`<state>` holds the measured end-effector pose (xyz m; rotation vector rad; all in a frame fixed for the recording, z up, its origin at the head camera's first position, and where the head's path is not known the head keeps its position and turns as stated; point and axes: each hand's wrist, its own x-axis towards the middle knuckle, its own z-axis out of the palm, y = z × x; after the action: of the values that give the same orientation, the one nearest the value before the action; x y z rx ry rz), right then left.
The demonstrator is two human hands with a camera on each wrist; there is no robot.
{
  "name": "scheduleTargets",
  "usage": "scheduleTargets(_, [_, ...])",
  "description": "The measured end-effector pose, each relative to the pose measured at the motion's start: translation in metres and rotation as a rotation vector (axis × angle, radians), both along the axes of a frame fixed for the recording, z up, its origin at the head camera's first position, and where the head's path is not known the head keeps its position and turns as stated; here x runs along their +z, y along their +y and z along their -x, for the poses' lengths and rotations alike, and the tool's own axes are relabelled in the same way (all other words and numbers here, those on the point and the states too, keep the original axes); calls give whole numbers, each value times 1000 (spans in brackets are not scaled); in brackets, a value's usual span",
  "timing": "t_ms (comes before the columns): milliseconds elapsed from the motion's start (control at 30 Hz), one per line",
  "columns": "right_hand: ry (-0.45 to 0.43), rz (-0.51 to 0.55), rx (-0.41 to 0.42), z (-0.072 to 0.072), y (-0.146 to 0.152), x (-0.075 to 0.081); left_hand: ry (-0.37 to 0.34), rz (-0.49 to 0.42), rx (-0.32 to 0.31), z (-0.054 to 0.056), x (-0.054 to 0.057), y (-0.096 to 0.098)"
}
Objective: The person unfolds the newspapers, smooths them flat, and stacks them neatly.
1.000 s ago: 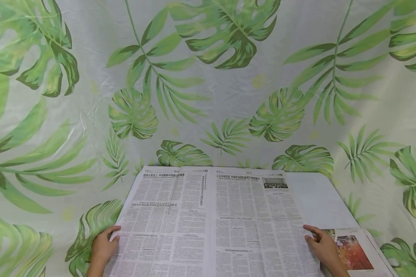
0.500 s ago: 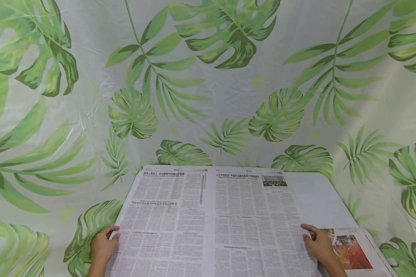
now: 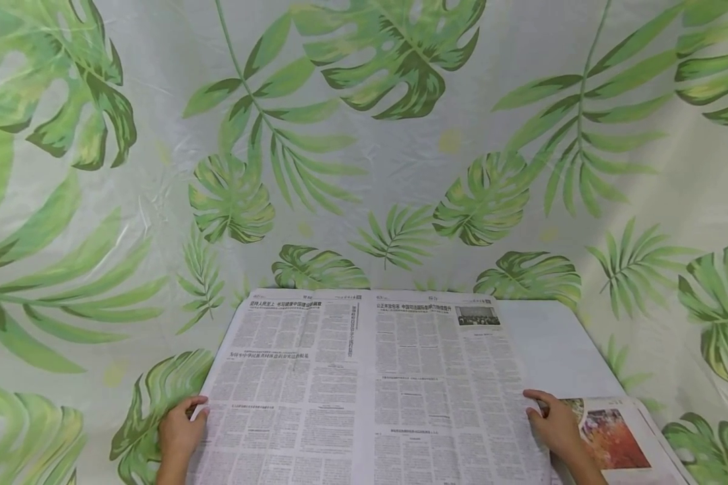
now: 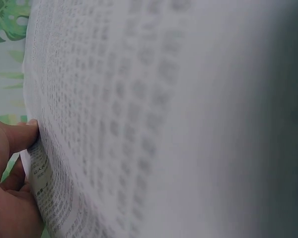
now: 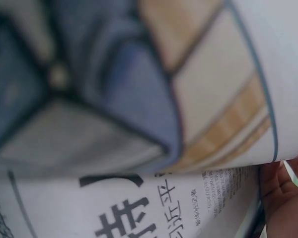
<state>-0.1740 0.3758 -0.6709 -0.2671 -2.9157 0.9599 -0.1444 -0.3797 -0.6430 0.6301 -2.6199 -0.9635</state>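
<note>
A newspaper [image 3: 285, 391] is spread across the lower middle of the head view, two printed pages joined at a centre fold. My left hand [image 3: 178, 434] pinches its left edge between thumb and fingers. On the opposite side my right hand [image 3: 559, 431] grips the right edge in the same way. In the left wrist view the thumb of the left hand [image 4: 10, 193] presses on the printed sheet [image 4: 99, 99], which bends up close to the camera. The right wrist view has a blurred coloured picture [image 5: 139, 84] above another printed page [image 5: 139, 213], with part of the right hand [image 5: 290, 206] at the lower right corner.
A blank white sheet or surface [image 3: 558, 350] shows behind the newspaper's upper right. Below it, partly behind the right hand, lies a page with a red and orange photo [image 3: 615, 438]. Leaf-patterned sheeting [image 3: 394, 162] covers the background all around.
My right hand and the newspaper's right edge have shifted slightly left. The left hand has hardly moved, and both hands keep hold of the paper.
</note>
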Motion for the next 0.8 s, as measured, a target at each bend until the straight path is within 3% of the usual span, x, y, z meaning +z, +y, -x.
scheduleTargets(533, [-11,9,-12,-3,-3,4,16,32,-30,0,-4,-4])
scheduleTargets(800, [83,18,-41,-10,-4,2,-34,27,-43,-3,-5,-2])
